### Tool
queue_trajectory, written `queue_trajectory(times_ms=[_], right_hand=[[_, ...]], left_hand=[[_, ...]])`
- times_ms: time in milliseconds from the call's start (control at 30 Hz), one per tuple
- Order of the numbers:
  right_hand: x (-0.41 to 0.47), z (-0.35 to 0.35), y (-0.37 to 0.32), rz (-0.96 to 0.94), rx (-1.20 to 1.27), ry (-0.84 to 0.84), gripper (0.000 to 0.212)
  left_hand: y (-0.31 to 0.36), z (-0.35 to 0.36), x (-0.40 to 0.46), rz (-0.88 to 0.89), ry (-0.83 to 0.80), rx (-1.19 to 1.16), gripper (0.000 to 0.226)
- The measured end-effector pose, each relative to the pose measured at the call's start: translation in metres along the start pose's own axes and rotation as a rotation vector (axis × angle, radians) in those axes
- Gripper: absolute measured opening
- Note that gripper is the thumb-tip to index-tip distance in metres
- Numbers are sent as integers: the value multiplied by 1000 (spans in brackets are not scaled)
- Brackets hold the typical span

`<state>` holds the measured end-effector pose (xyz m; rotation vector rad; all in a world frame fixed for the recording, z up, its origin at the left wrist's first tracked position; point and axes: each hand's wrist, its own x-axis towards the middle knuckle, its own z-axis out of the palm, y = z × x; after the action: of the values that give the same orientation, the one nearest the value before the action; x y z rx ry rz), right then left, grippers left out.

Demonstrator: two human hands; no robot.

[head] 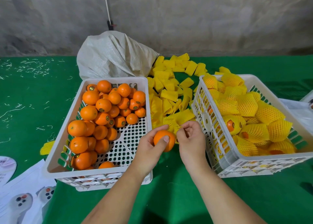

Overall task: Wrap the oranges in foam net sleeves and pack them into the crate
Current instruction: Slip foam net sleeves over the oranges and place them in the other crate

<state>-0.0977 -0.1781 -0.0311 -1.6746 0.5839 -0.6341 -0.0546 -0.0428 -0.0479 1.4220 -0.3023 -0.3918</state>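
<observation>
Packing station on a green worktop (169, 198). The left hand (150, 149) grips a bare orange (165, 142) between the two crates, thumb across its front. The right hand (190, 137), fingers curled, pinches a yellow foam net sleeve (172, 123) just beside the orange. Left crate (55, 156): unwrapped oranges. Right crate (254, 161): sleeved oranges. Loose sleeves (169, 88) lie between the crates, toward the far edge, beside a white sack (111, 55).

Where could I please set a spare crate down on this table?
Bare green cloth lies left of the orange crate, bordered by the sack behind and papers in front. The near edge beside the forearms is also bare. Between the two crates, loose sleeves crowd the cloth.
</observation>
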Motion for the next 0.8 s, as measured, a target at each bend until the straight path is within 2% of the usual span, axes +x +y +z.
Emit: queue_trajectory(times_ms=[133, 267, 367, 400, 467, 533, 633, 700, 800], right_hand=[[4, -4, -1, 4, -25, 28, 23], [-4, 0, -3, -28, -127, -92, 28], [-10, 2, -10, -90, -138, -110, 27], [-12, 3, -11, -122, -141, -111, 27], [-14, 6, -12, -177, -156, -148, 22], [-17, 9, -10, -189, -153, -210, 21], [-11, 9, -11, -167, -157, -210, 23], [-5, 6, -13, -191, -189, -191, 23], [0, -1, -14, -310, -250, -187, 16]], left_hand=[[-1, -2, 1, 47, 36, 31, 54], [-4, -7, 7, 67, 37, 33, 73], [-2, -4, 6, 68, 84, 97, 54], [-2, -3, 6, 65, 91, 75, 54], [-4, -6, 4, 43, 37, 8, 59], [-7, -11, 4, 7, -69, -67, 52], [-12, -16, 5, 17, -186, -5, 79], [-13, -13, 6, 52, -166, 26, 82], [-9, -6, 7, 88, -34, -36, 68]])
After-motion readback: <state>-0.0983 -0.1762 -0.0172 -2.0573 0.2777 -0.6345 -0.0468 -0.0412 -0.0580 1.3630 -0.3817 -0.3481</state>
